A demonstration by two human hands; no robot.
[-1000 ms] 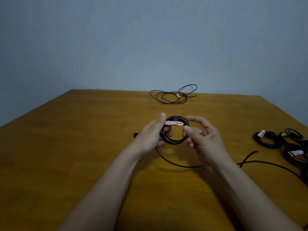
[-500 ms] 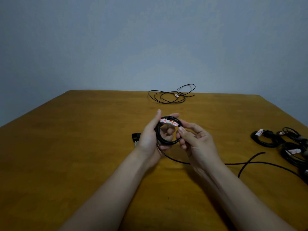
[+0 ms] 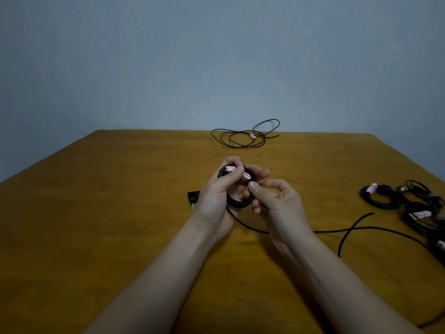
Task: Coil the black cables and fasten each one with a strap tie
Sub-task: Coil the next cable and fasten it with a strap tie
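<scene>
Gripping the coil over the middle of the desk, both hands are on it. The left hand has its fingers curled round the left side of the black loop, and thumb and forefinger pinch the white-and-red strap tie that lies across the top of the coil. The right hand comes in from the other side, thumb pressed on the coil's right edge and fingers bent round behind it, so it holds the loop too. From the bottom of the coil the loose tail runs off to the right across the desk and crosses over itself. A black plug block lies on the desk just beside the left hand. At the far edge a thin cable lies in loose loops with a small tie on it. Off to the right, well apart from the hands, sit coiled bundles with white-and-red ties on them
</scene>
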